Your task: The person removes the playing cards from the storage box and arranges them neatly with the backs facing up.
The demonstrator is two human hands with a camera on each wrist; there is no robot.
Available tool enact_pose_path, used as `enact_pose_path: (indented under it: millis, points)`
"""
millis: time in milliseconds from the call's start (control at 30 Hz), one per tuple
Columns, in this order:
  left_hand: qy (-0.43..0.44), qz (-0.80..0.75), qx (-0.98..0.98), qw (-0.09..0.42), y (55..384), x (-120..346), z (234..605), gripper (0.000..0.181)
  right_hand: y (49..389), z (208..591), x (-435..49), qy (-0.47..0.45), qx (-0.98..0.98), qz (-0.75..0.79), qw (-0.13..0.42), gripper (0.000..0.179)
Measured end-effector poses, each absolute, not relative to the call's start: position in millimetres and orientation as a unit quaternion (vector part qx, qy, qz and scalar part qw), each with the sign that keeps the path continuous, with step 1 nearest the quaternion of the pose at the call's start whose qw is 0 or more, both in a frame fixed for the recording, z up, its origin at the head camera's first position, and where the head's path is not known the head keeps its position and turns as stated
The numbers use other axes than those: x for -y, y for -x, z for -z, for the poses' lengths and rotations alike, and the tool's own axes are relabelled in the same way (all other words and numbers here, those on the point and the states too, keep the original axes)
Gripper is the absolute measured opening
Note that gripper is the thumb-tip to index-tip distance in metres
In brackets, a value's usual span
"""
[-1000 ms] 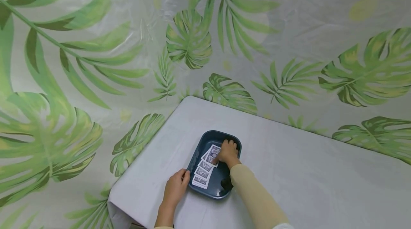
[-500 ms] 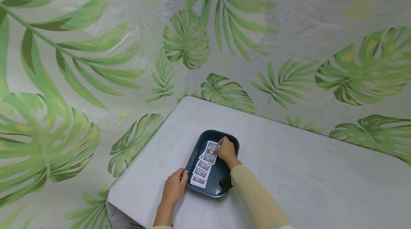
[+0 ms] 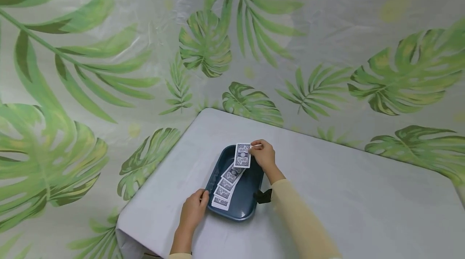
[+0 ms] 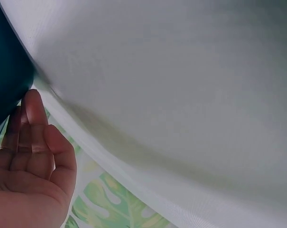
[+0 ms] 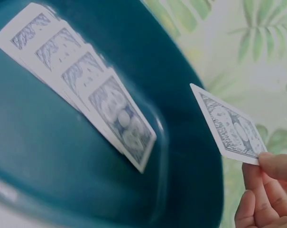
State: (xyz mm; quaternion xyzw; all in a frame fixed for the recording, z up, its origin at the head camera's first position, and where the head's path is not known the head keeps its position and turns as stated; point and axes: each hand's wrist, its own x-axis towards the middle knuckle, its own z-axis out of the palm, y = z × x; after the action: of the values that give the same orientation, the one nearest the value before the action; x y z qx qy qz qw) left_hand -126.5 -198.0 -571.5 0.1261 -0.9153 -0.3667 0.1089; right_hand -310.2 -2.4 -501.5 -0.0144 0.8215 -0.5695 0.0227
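My right hand [image 3: 264,155] pinches one playing card [image 3: 242,156] between thumb and fingers, back side up, over the far end of a dark blue tray [image 3: 242,204]. In the right wrist view that held card [image 5: 231,127] is tilted and apart from the others. An overlapping row of playing cards [image 3: 224,191] lies back side up inside the tray, along its left side. My left hand [image 3: 193,210] is at the tray's near left side. Its fingers [image 4: 35,109] look fairly straight in the left wrist view, with the tips against the tray's outer wall.
A white cloth covers the table [image 3: 327,194], whose left edge runs close by the tray. Behind it hangs a leaf-patterned sheet [image 3: 261,49]. A black strap-like piece [image 3: 263,196] is at my right wrist, near the tray's right rim.
My right hand has lifted a card from the top of the row and moved it up toward the tray's far rim. The left hand stays at the tray's side.
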Motion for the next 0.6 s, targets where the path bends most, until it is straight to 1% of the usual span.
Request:
enact_pose_path:
  millis: [267, 600]
  points:
    - [-0.129, 0.368, 0.915, 0.105, 125, 198, 572, 0.027, 323, 499, -40, -0.033, -0.786, 0.617, 0.011, 0.019]
    - [-0.127, 0.368, 0.916, 0.1, 128, 196, 569, 0.029, 328, 508, -93, -0.096, -0.78, 0.618, 0.004, 0.022]
